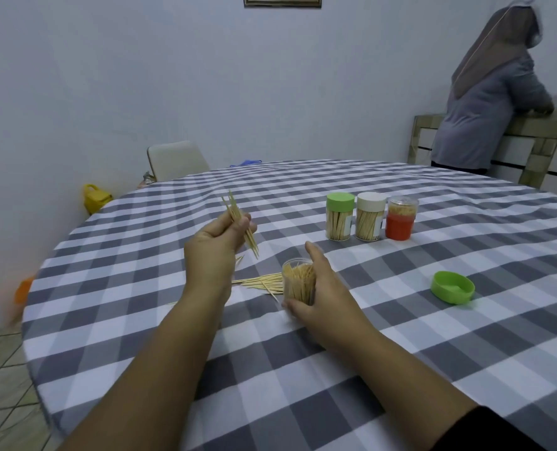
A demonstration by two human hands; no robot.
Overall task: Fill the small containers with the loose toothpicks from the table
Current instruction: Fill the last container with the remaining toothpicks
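Observation:
My left hand (213, 247) grips a small bundle of toothpicks (240, 226), lifted above the checked tablecloth and slanting down to the right. My right hand (322, 289) holds an open clear container (298, 281) that stands on the table, nearly full of toothpicks. Loose toothpicks (262, 282) lie on the cloth just left of that container, between my hands. A green lid (453, 287) lies upturned to the right.
Three filled containers stand in a row at the back: a green-lidded one (339, 217), a white-lidded one (369, 217) and an upside-down one with a red lid (400, 218). A chair (176, 159) stands behind the table. A person (485, 92) stands at a counter, far right.

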